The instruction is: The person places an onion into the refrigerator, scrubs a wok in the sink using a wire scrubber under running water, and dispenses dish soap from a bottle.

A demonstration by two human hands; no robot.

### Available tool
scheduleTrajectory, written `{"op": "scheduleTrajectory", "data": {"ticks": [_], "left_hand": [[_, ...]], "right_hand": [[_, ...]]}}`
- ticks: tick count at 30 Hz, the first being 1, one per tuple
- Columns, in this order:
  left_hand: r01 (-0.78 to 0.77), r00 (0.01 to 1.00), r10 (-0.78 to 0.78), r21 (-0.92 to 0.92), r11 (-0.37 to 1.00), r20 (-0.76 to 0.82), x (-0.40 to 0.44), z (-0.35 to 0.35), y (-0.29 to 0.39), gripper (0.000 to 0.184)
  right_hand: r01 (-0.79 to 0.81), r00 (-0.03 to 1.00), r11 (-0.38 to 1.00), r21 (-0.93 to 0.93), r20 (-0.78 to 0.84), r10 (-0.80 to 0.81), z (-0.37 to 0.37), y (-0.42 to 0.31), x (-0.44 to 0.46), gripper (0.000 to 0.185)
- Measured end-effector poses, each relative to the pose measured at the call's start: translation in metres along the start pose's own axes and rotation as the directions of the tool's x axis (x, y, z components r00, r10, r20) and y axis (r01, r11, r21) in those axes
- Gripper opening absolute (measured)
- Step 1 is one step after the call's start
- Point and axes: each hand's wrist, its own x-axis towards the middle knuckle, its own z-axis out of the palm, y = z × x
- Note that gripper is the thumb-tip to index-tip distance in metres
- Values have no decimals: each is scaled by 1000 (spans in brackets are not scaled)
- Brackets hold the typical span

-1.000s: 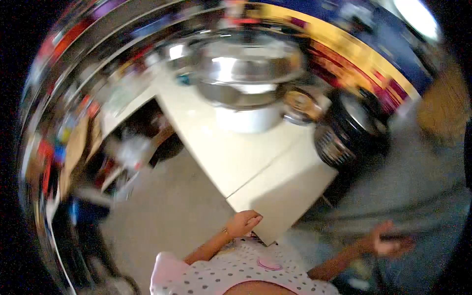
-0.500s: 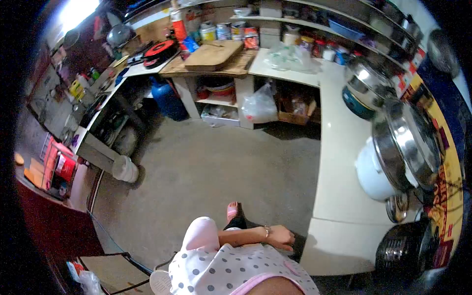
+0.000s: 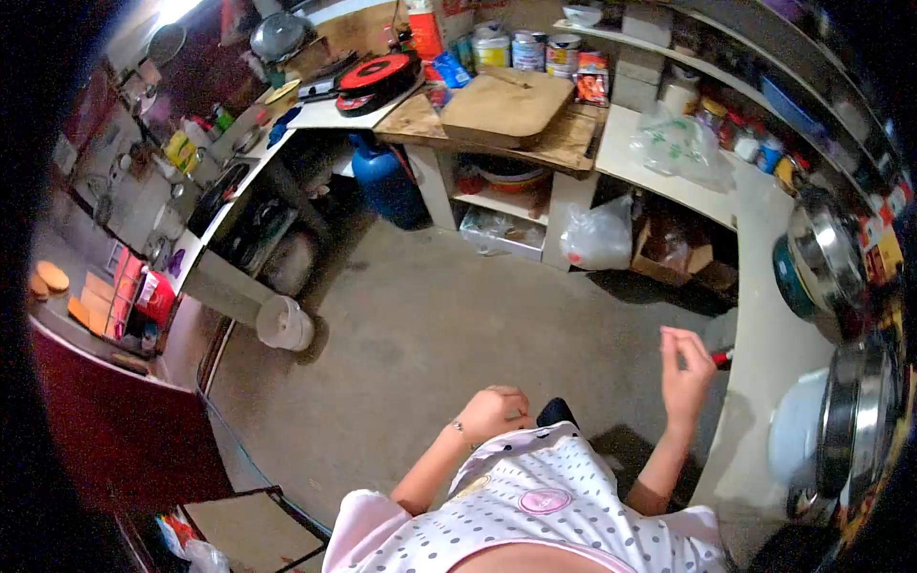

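My left hand (image 3: 495, 415), with a bracelet at its wrist, is in front of the dotted shirt (image 3: 535, 487). Its fingers are loosely curled, and nothing shows in them; the palm is hidden. My right hand (image 3: 686, 372) is raised over the floor beside the right counter, its fingers bent and drawn together. A small red object (image 3: 722, 357) sticks out at its outer side, seemingly held in it; most of that object is hidden, so its kind cannot be told. Neither hand touches the counter.
A long white counter (image 3: 755, 420) on my right bears large pots (image 3: 802, 430). Ahead are a thick cutting board (image 3: 511, 107), a red-topped electric pan (image 3: 377, 74) and a blue gas cylinder (image 3: 387, 181). A white bucket (image 3: 285, 325) stands on the concrete floor (image 3: 420, 315), left.
The view has swung right to left across the room, so the counters appear further right. My left hand has moved leftward, and my right hand with the red object has come into view.
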Motion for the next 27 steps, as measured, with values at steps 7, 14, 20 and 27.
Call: {"op": "scheduleTrajectory", "data": {"ticks": [7, 14, 20, 27], "left_hand": [[296, 877, -371, -265, 918, -304, 40, -21, -68, 17], [309, 623, -397, -254, 916, -674, 158, -71, -114, 20], [401, 452, -279, -86, 912, -847, 207, -142, -146, 18], [580, 233, -439, -238, 779, -868, 194, -176, -233, 14]], "right_hand": [[197, 810, 978, -74, 575, -119, 135, 44, 85, 32], [-258, 569, 879, 401, 798, -197, 214, 78, 200, 37], [158, 454, 927, 339, 809, -373, 299, 69, 312, 36], [421, 500, 887, 190, 768, -401, 398, 37, 384, 37]]}}
